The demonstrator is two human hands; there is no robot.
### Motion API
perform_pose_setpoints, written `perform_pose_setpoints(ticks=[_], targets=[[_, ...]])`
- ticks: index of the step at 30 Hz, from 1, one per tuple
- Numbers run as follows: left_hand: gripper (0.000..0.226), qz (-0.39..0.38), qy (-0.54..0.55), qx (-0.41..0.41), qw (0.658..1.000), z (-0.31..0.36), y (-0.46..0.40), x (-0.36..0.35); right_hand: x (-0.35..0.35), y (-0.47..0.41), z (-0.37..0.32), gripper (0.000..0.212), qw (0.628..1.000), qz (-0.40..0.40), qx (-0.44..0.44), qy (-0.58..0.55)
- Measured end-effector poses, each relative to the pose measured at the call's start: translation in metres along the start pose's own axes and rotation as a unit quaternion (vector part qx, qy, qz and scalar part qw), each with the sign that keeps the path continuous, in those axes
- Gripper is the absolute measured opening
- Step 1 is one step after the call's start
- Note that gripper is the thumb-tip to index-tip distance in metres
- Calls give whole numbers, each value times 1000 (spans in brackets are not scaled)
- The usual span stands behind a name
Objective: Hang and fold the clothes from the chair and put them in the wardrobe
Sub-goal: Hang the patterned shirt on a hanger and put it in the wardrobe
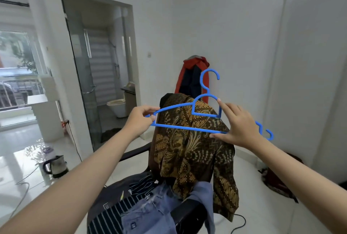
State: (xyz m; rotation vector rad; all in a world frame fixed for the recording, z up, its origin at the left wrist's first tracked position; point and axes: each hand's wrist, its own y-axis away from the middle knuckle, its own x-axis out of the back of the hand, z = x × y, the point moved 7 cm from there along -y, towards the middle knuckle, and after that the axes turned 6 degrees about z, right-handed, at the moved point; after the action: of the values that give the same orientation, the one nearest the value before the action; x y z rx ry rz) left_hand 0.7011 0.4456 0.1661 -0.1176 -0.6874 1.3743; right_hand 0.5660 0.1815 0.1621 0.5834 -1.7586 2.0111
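- Chair point(135, 153): black, centre frame, directly ahead of the person and below both hands. Seat piled with clothes.
- Batik shirt point(191, 151): brown-gold, draped over the chair back, hanging down front and right side. Collar end at the top, just behind and under the hanger bar.
- Seat pile: striped dark top point(116, 213) on the left, jeans point(150, 215) to its right, both crumpled, unfolded.
- Blue hanger point(187, 127): held up in front of the shirt, long axis running left-right, slightly tilted down to the right, hook pointing up.
- Left hand point(140, 119): fingers pinched shut on the hanger's left tip.
- Right hand point(238, 126): thumb under the bottom bar, index on the shoulder arc; loose hold near the right end.
- Key relation: shirt lies straight below and beyond the hanger; both hands about equally near its collar. Probably one hand must let go to lift it.
- Wardrobe: not in view.
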Motion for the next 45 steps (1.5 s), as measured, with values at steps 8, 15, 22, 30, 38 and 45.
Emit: perform_pose_setpoints(ticks=[8, 15, 22, 30, 38, 45], targets=[[50, -6, 1, 18, 1000, -62, -75, -57, -61, -26, 48, 111, 994, -7, -88, 67], [48, -44, 0, 26, 999, -106, -169, -140, -130, -63, 135, 113, 984, 2, -142, 108], [48, -66, -52, 12, 996, -135, -271, -221, -201, -84, 201, 110, 976, -7, -180, 122], [52, -93, -148, -25, 984, -182, -326, -263, -251, -85, 226, 110, 967, -30, -222, 120], [51, -113, -140, -57, 982, -199, -333, -258, -266, -82, 200, 110, 965, -34, -223, 134], [52, -129, -194, -55, 971, -240, -325, -217, -274, -72, 181, 110, 958, -70, -229, 155]])
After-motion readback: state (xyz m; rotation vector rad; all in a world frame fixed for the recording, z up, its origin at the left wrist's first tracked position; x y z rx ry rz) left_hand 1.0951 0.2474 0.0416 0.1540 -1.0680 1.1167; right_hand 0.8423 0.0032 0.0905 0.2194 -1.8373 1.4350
